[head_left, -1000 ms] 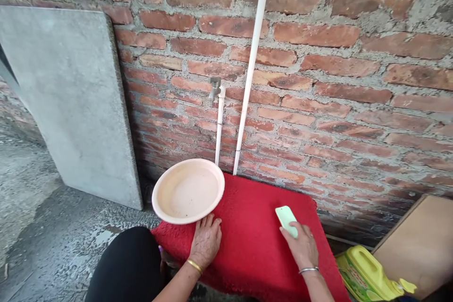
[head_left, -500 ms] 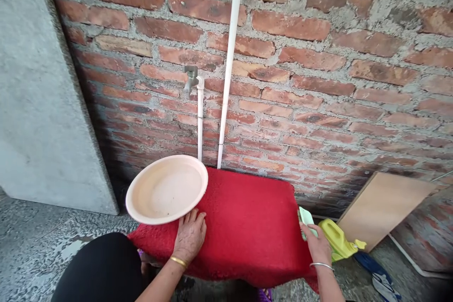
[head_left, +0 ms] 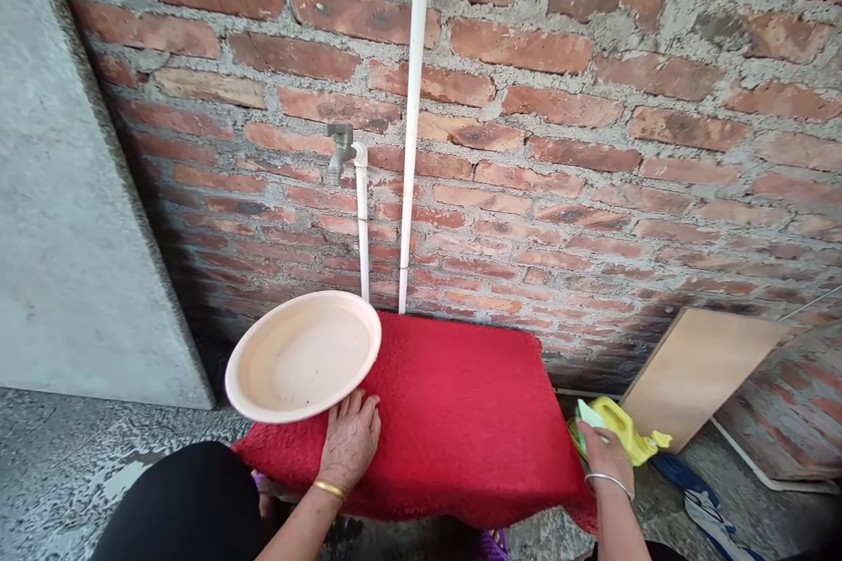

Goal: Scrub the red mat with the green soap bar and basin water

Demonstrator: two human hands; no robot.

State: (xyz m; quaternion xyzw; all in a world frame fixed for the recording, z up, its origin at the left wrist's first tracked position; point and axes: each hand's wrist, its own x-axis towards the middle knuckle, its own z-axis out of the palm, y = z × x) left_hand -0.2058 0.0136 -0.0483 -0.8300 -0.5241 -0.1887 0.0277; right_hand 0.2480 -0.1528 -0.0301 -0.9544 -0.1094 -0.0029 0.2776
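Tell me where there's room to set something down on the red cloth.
The red cloth is bare across its middle and right, bordered by the basin and left hand, with the brick wall beyond. It's crowded at the left end and past the right edge, where the right hand holds a light-green object by a yellow jug.

A counter (head_left: 460, 412) stands before a wall (head_left: 559, 131). On its left end sits a basin (head_left: 316, 359) — the left hand (head_left: 350, 440) just in front. Behind the basin is a tap (head_left: 338, 149); at far left, a slab (head_left: 79, 210). Past the counter's right edge — the right hand (head_left: 609, 458), beside a jug (head_left: 639, 447), a board (head_left: 710, 359) behind.
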